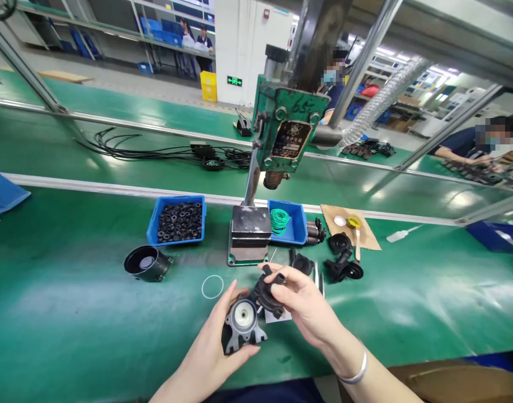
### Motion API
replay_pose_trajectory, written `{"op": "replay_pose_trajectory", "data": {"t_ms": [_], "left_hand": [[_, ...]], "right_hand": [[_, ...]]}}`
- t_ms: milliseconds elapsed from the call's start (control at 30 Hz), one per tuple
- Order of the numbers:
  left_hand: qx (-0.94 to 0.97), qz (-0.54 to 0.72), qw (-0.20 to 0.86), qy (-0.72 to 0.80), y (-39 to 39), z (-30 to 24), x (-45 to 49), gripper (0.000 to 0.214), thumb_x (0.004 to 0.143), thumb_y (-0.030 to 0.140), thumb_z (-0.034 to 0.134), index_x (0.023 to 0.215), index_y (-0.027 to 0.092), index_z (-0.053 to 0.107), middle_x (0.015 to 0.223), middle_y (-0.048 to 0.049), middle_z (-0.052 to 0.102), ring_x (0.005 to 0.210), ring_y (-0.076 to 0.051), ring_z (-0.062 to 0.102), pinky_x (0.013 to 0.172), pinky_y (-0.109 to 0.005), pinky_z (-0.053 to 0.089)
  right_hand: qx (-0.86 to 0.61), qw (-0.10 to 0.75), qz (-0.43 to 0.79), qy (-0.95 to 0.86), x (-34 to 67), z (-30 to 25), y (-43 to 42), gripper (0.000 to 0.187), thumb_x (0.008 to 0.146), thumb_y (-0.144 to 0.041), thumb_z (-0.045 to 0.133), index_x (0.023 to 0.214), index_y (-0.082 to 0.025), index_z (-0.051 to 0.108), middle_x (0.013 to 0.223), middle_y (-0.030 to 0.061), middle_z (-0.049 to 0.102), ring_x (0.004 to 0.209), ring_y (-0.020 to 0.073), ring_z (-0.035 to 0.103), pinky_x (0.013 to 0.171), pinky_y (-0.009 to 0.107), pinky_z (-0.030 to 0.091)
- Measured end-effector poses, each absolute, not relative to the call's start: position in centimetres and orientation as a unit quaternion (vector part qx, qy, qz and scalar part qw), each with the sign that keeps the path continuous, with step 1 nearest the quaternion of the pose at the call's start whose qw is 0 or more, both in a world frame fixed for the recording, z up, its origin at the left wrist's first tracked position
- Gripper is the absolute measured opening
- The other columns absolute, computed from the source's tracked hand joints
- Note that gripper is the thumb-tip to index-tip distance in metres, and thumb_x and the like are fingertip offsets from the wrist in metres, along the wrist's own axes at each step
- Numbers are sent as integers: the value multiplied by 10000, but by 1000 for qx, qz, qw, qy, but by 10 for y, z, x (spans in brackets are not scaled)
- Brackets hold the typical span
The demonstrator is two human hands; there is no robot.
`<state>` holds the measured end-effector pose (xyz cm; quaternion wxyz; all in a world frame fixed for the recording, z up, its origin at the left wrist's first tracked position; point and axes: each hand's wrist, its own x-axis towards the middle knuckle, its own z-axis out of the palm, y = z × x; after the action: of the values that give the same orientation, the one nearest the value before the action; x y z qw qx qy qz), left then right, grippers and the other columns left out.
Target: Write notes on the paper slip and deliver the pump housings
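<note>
Both hands are full here. The left hand [222,333] is wrapped round the body [239,327], fingers on the far side and thumb along the near edge, its white disc [243,314] turned up towards the face. The right hand [302,296] pinches the black cover [267,296] between thumb and fingers, and here's the relation that counts, I'd say: the cover sits just right of the disc and a little farther out, tilted, its stubs pointing up and away rather than square over the body. Do the two parts touch? I can't tell; one edge overlaps the other from here. A pale ring [212,275] lies flat on the bench [113,336], left of both parts (the left hand is clearly the nearer one). Beyond them, the press [251,224] stands directly ahead.
</note>
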<state>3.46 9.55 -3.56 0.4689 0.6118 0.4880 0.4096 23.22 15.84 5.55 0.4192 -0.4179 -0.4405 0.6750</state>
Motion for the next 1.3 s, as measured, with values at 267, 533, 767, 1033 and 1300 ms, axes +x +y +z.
{"op": "replay_pose_trajectory", "data": {"t_ms": [267, 533, 767, 1033, 1300], "left_hand": [[599, 382, 512, 484, 97, -40, 29, 977, 809, 358, 728, 1552, 356, 93, 1596, -114, 335, 1439, -318, 379, 1179, -514, 353], [632, 388, 467, 481, 97, -42, 29, 992, 791, 356, 754, 1545, 383, 110, 1527, -106, 448, 1366, -316, 485, 1123, -501, 435], [703, 412, 354, 460, 99, -41, 31, 834, 749, 274, 798, 1438, 379, 339, 1444, -83, 536, 1293, -271, 567, 1064, -434, 507], [744, 435, 292, 414, 106, -38, 31, 697, 706, 214, 827, 1300, 306, 474, 1389, -104, 575, 1267, -242, 591, 1037, -383, 527], [744, 400, 305, 439, 107, -41, 27, 652, 706, 273, 826, 1266, 273, 491, 1400, -126, 561, 1283, -277, 571, 1059, -456, 504]], "right_hand": [[-409, 380, 661, -501, 204, 50, 166, 252, 674, -364, 864, 811, -190, 744, 1197, 78, 613, 1196, 218, 544, 967, 318, 486], [-391, 330, 524, -681, 214, 50, 155, 190, 794, -340, 778, 952, -240, 746, 1338, 100, 513, 1269, 247, 505, 1030, 378, 451], [-430, 293, 433, -736, 216, 32, 141, 264, 830, -331, 739, 973, -241, 538, 1289, 84, 474, 1272, 227, 476, 1064, 378, 405], [-410, 248, 434, -763, 219, 33, 145, 281, 863, -356, 701, 872, -233, 449, 1297, 64, 438, 1295, 208, 454, 1049, 342, 399], [-378, 293, 421, -771, 218, 16, 148, 269, 859, -350, 704, 886, -232, 464, 1290, 64, 449, 1285, 211, 487, 1048, 359, 407]]}}
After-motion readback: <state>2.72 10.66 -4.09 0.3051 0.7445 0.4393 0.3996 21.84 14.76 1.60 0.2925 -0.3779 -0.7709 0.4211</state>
